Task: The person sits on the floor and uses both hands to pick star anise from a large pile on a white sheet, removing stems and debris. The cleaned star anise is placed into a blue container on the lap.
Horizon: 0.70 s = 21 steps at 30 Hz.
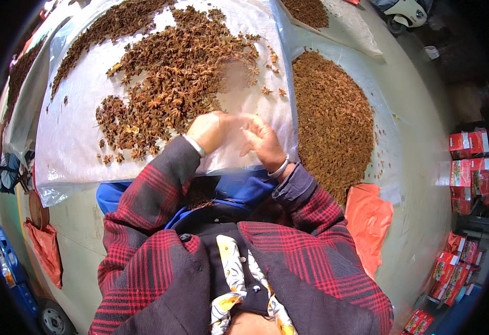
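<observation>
A broad heap of dried star anise (173, 86) lies on a table covered with a white sheet and clear plastic (73, 138). My left hand (208, 130) is at the heap's near edge, its wrist in a pale bangle. Close on its right, my right hand (266, 142) hangs over the bare near part of the sheet, fingers bent towards the left hand. A hazy blur covers the fingertips, so whether either hand holds something is unclear. A few loose star anise pods (266, 90) lie apart to the right.
On the floor at right a large brown heap (332, 121) rests on plastic sheeting. An orange-red plastic bag (368, 226) lies beside it. Red packages (462, 180) are stacked far right. At left are another red bag (47, 251) and a blue vehicle (16, 272).
</observation>
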Each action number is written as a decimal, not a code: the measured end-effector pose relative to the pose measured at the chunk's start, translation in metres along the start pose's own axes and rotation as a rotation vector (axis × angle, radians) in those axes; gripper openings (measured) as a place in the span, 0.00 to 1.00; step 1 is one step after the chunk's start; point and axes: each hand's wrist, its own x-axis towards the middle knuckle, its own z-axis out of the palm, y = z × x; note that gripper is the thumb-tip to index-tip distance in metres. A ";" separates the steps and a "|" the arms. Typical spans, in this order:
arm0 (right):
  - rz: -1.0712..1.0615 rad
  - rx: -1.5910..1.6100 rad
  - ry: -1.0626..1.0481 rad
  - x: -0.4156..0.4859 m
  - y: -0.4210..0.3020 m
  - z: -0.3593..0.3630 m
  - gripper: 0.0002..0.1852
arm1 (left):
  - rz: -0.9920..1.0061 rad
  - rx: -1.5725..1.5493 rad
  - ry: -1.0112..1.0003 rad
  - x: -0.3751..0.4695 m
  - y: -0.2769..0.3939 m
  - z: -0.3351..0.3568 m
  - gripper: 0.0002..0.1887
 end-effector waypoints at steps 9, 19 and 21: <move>-0.903 -1.595 0.017 -0.024 0.017 0.003 0.17 | 0.029 -0.243 -0.412 -0.028 0.018 -0.002 0.02; -0.471 -1.330 0.303 0.029 -0.012 -0.050 0.19 | -0.484 0.230 -0.162 0.002 -0.001 -0.015 0.12; -0.579 -1.293 0.231 0.042 0.000 -0.042 0.15 | -0.486 0.309 -0.269 0.018 -0.017 -0.005 0.12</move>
